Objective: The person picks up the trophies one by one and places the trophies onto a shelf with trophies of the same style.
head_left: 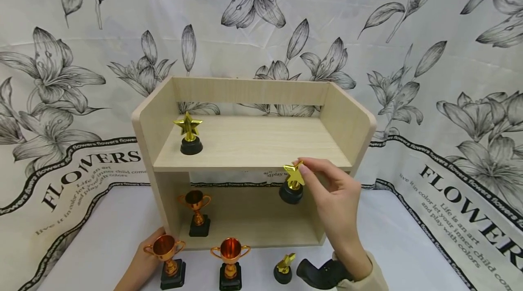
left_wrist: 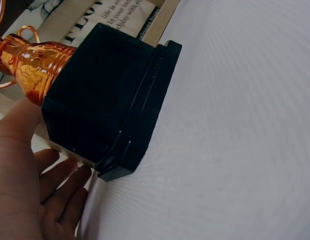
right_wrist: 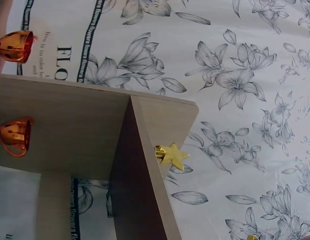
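Note:
My right hand [head_left: 337, 200] pinches a gold star trophy [head_left: 294, 175] by its star between thumb and fingers. Its round black base hangs just before the upper shelf board's front edge, at the right. Only a gold tip shows at the bottom edge of the right wrist view. My left hand [head_left: 147, 252] rests against the shelf unit's lower left side, its fingers loosely bent in the left wrist view [left_wrist: 59, 190]. In front of that hand, a bronze cup trophy [head_left: 171, 266] stands on the table. A second gold star trophy [head_left: 191, 139] stands upright on the upper board, left.
The wooden two-level shelf unit [head_left: 253, 161] stands on a white-covered table. One bronze cup [head_left: 199, 218] is on its lower level. Before it are another bronze cup [head_left: 230, 266] and a third star trophy [head_left: 283, 268]. A black strap [head_left: 323, 274] is around my right wrist.

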Demonstrator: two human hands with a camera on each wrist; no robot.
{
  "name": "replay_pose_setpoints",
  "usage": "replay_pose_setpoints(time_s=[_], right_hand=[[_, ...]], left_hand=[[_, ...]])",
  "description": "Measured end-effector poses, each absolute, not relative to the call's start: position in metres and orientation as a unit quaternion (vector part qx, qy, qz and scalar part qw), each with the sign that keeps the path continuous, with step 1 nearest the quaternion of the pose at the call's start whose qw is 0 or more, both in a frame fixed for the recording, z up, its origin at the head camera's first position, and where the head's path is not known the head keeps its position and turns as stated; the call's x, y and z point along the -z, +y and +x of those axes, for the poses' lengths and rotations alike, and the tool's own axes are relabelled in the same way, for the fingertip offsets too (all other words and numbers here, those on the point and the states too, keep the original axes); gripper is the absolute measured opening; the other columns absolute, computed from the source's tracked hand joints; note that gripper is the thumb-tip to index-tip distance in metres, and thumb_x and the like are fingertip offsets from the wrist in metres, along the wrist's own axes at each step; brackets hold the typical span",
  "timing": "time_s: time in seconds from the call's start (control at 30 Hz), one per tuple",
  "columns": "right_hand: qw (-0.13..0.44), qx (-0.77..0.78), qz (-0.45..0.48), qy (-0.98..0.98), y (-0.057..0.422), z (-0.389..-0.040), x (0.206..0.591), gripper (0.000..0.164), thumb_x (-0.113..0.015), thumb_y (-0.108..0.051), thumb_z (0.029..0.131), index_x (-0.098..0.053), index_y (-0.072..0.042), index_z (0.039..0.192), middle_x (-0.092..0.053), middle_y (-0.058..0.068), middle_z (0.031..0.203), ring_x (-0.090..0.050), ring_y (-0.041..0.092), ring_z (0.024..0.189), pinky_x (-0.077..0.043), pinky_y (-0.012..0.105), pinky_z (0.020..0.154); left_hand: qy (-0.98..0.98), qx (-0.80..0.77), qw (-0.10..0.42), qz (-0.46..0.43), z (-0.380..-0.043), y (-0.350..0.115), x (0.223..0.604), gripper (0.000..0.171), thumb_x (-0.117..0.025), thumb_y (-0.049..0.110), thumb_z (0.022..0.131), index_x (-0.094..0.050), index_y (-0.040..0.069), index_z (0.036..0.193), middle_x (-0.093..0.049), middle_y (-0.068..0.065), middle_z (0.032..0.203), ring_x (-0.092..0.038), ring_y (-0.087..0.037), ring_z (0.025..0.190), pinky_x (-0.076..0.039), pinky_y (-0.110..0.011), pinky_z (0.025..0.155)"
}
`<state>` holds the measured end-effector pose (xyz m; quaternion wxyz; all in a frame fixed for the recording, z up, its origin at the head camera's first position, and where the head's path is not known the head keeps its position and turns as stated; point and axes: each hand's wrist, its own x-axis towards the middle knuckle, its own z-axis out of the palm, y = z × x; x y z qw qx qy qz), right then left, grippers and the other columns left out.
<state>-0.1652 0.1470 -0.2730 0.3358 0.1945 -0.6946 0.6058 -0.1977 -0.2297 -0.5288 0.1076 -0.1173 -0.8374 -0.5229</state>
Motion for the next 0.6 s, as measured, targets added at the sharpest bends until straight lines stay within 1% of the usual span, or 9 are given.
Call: replay_pose_setpoints(time_s=[0.17,0.27,0.37,0.6], right_hand=[[0.33,-0.604,0.193,-0.699,0.144,-0.167,0.269,0.015,-0.068,-0.008,0.085,-0.072,-0.004,0.099,-0.069,0.011,0.098,-0.064,0.023,0.095,-0.05,0.028,0.083],[0.325,-0.605,0.194,-0.701,0.142,-0.168,0.266,0.016,-0.067,-0.009,0.086,-0.072,-0.005,0.1,-0.07,0.01,0.098,-0.064,0.022,0.094,-0.051,0.027,0.081],[0.326,-0.603,0.196,-0.701,0.141,-0.17,0.263,0.016,-0.068,-0.009,0.086,-0.072,-0.005,0.1,-0.07,0.01,0.097,-0.065,0.021,0.092,-0.051,0.025,0.079],[0.324,-0.602,0.199,-0.702,0.137,-0.173,0.258,0.016,-0.068,-0.011,0.086,-0.072,-0.005,0.1,-0.07,0.01,0.096,-0.066,0.021,0.09,-0.052,0.024,0.076]], left_hand=[[-0.843,0.518,0.098,-0.103,-0.198,-0.229,0.528,0.048,-0.06,0.019,0.092,-0.047,0.007,0.137,-0.055,-0.014,0.13,-0.048,0.005,0.11,-0.043,-0.019,0.084],[-0.846,0.514,0.099,-0.099,-0.197,-0.229,0.527,0.052,-0.062,0.019,0.09,-0.045,0.008,0.138,-0.053,-0.014,0.133,-0.047,0.004,0.112,-0.042,-0.02,0.086],[-0.846,0.515,0.093,-0.101,-0.197,-0.23,0.527,0.052,-0.061,0.02,0.091,-0.045,0.008,0.139,-0.052,-0.014,0.134,-0.046,0.005,0.113,-0.041,-0.02,0.086],[-0.845,0.515,0.102,-0.102,-0.198,-0.23,0.53,0.048,-0.062,0.016,0.09,-0.049,0.008,0.135,-0.056,-0.013,0.128,-0.051,0.003,0.108,-0.043,-0.019,0.085]])
